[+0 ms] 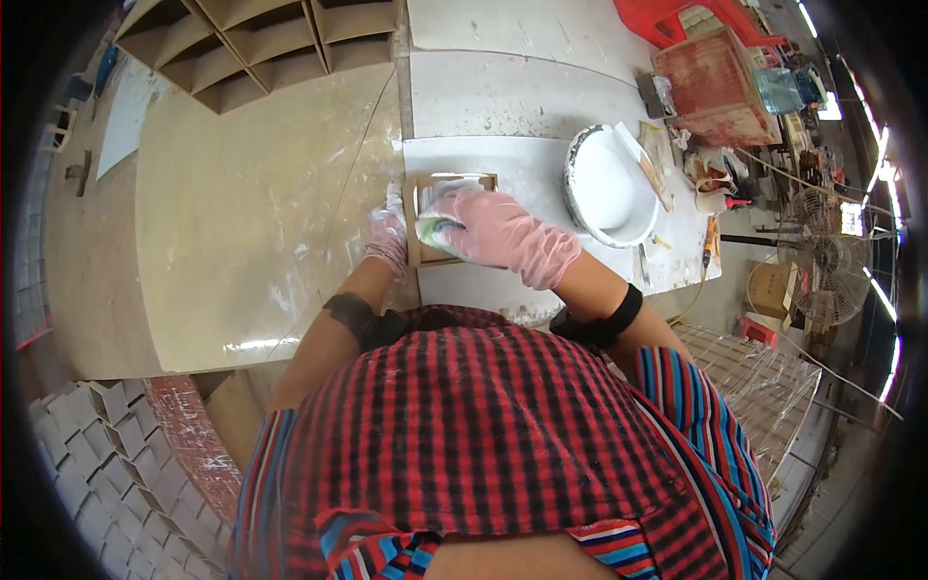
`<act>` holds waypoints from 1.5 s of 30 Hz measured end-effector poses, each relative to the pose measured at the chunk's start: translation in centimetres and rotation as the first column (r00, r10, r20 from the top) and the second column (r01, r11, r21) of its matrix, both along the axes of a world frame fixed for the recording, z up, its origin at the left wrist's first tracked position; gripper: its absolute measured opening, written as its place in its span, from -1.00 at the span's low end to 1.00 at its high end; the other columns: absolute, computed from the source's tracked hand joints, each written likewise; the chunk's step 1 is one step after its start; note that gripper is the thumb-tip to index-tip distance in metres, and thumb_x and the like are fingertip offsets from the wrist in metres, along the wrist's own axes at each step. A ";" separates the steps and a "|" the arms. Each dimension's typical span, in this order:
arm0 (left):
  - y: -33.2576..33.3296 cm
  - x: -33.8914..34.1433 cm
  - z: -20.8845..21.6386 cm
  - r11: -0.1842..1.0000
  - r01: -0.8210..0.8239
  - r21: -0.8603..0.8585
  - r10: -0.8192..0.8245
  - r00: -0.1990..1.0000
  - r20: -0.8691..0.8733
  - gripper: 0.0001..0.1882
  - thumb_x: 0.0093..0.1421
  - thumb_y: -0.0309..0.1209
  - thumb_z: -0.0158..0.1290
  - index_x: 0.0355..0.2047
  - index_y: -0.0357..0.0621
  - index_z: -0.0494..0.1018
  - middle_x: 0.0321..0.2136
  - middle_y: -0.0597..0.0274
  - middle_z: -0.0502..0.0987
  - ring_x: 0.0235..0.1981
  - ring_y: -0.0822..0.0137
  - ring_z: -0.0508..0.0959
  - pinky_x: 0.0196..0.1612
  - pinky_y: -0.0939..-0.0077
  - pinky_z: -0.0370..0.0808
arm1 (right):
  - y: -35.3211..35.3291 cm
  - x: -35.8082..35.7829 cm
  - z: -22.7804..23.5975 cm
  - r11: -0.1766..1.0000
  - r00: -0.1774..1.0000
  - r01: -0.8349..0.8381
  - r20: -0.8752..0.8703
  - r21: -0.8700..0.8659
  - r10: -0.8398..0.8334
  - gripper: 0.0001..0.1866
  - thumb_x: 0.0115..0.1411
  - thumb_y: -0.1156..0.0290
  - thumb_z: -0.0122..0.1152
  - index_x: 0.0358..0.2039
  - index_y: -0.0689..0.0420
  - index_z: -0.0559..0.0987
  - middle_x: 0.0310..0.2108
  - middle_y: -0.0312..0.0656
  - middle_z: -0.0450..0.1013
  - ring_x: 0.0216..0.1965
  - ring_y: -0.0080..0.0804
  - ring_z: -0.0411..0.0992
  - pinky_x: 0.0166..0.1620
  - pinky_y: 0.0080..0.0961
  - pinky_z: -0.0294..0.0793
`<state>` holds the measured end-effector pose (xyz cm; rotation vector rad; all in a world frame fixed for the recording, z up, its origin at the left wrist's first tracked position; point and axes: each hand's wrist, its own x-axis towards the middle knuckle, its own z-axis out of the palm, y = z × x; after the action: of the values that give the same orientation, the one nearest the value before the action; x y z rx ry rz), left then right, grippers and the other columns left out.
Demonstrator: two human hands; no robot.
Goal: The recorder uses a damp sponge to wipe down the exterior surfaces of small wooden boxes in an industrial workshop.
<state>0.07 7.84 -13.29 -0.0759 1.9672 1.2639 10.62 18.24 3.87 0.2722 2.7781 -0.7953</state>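
A small shallow wooden box (414, 253) lies on the worktable in front of me, white inside where it shows past my glove. My left hand (389, 232), in a thin pinkish see-through glove, grips the box at its left side; the thumb is hard to see. Over the box is my right hand (488, 224), gloved the same way and closed around a white and green sponge or cloth (432, 230). It covers much of the box's inside. To the right stands a round tub of white paint (607, 188) with a wide brush (646, 159) across its rim.
A divided wooden rack (261, 43) sits at the far left of the table (242, 213). Far right are a red-painted wooden crate (710, 77), a red plastic stool (667, 21) and a clear jar (776, 90). Fans (822, 256) stand beyond the right edge; stacked pale pieces (116, 464) are lower left.
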 end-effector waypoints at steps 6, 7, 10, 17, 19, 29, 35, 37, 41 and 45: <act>-0.6 -0.8 -3.7 0.975 -0.059 0.213 0.042 0.996 0.082 -0.35 0.17 0.12 -0.25 -0.39 -0.31 0.48 -0.59 0.12 0.48 -0.58 0.28 0.44 -0.48 0.36 0.39 | -1.5 -1.1 0.2 0.960 0.968 0.252 0.041 -0.119 -0.249 -0.69 0.12 0.28 -0.01 -0.12 0.06 0.45 -0.19 0.00 0.40 -0.14 -0.05 0.35 -0.07 -0.33 0.32; -0.6 -0.7 -3.9 0.975 -0.061 0.212 0.044 0.996 0.083 -0.35 0.17 0.12 -0.25 -0.39 -0.31 0.48 -0.59 0.12 0.48 -0.58 0.28 0.44 -0.48 0.36 0.39 | -1.5 -0.5 -0.3 0.979 0.987 0.159 0.034 -0.130 -0.156 -0.69 0.12 0.28 -0.01 -0.12 0.07 0.45 -0.18 0.00 0.40 -0.13 -0.06 0.34 -0.06 -0.33 0.31; 0.2 0.0 -1.3 0.985 0.145 -0.093 -0.159 0.974 -0.162 -0.25 0.15 0.16 -0.30 -0.45 -0.44 0.47 -0.56 -0.22 0.48 -0.46 -0.07 0.48 -0.37 0.21 0.37 | -1.7 0.6 1.4 0.987 0.987 0.050 0.160 -0.155 -0.025 -0.68 0.11 0.29 -0.02 -0.12 0.08 0.44 -0.18 0.01 0.39 -0.11 -0.06 0.33 -0.04 -0.32 0.30; -1.0 -0.6 -2.1 0.985 0.091 -0.150 -0.117 0.977 -0.178 -0.23 0.14 0.18 -0.31 -0.48 -0.45 0.45 -0.56 -0.32 0.42 -0.40 -0.21 0.43 -0.35 0.14 0.34 | -1.2 -0.2 0.7 0.975 0.990 0.050 0.140 -0.219 -0.019 -0.70 0.09 0.28 0.00 -0.17 0.07 0.49 -0.29 0.01 0.44 -0.22 -0.02 0.39 -0.15 -0.31 0.35; -0.3 0.0 -0.5 0.981 0.142 -0.129 -0.177 0.929 -0.325 -0.25 0.14 0.17 -0.29 -0.51 -0.43 0.47 -0.56 -0.30 0.44 -0.41 -0.19 0.44 -0.35 0.15 0.34 | -1.3 0.2 0.9 0.969 0.962 0.083 0.273 -0.233 -0.016 -0.70 0.10 0.28 0.00 -0.16 0.06 0.48 -0.27 0.00 0.44 -0.21 -0.03 0.38 -0.13 -0.32 0.35; 0.5 -0.3 -2.8 1.000 0.025 0.012 -0.024 0.998 -0.053 -0.30 0.17 0.10 -0.26 -0.56 -0.41 0.47 -0.61 -0.22 0.46 -0.53 -0.08 0.46 -0.42 0.20 0.32 | 1.5 -0.6 1.9 0.992 0.990 0.111 0.100 -0.060 -0.104 -0.71 0.07 0.26 0.02 -0.21 0.07 0.49 -0.25 -0.07 0.43 -0.20 -0.07 0.38 -0.16 -0.30 0.38; -0.2 -0.5 -5.5 0.998 -0.013 0.062 0.018 0.997 -0.076 -0.32 0.17 0.09 -0.24 -0.56 -0.39 0.48 -0.63 -0.18 0.46 -0.55 -0.03 0.46 -0.43 0.23 0.33 | 1.1 -2.9 0.6 0.932 0.963 -0.070 -0.219 0.356 0.156 -0.74 0.02 0.30 0.05 -0.24 0.03 0.49 -0.35 -0.10 0.41 -0.30 -0.11 0.40 -0.24 -0.25 0.40; 0.8 0.1 -1.3 0.999 0.037 -0.023 -0.040 0.992 -0.122 -0.32 0.17 0.09 -0.24 -0.55 -0.39 0.48 -0.63 -0.16 0.47 -0.55 -0.03 0.46 -0.44 0.23 0.34 | 3.7 -1.0 0.5 0.894 0.999 -0.037 -0.001 0.446 0.042 -0.76 0.02 0.32 0.05 -0.26 0.04 0.49 -0.37 -0.10 0.42 -0.31 -0.14 0.41 -0.25 -0.27 0.41; 0.4 -0.3 -2.6 0.995 -0.058 -0.086 0.054 0.997 -0.050 -0.32 0.17 0.09 -0.24 -0.52 -0.40 0.48 -0.64 -0.12 0.48 -0.54 -0.03 0.47 -0.45 0.23 0.33 | 4.7 -0.5 1.6 0.898 0.998 -0.020 -0.051 0.440 0.048 -0.77 0.02 0.32 0.05 -0.28 0.06 0.49 -0.39 -0.11 0.42 -0.33 -0.16 0.43 -0.26 -0.29 0.42; 0.3 -0.7 -7.7 0.982 0.181 -0.044 -0.186 0.972 -0.141 -0.31 0.17 0.10 -0.24 -0.49 -0.41 0.48 -0.64 -0.11 0.48 -0.52 -0.02 0.47 -0.43 0.23 0.33 | 2.0 -3.5 0.8 0.884 0.982 -0.077 -0.117 0.461 0.147 -0.79 0.03 0.33 0.05 -0.29 0.02 0.49 -0.41 -0.13 0.43 -0.32 -0.17 0.43 -0.25 -0.31 0.43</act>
<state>-0.65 8.15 -21.02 0.1840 2.0651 1.1453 7.12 20.20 4.64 0.1314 3.0589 -0.1261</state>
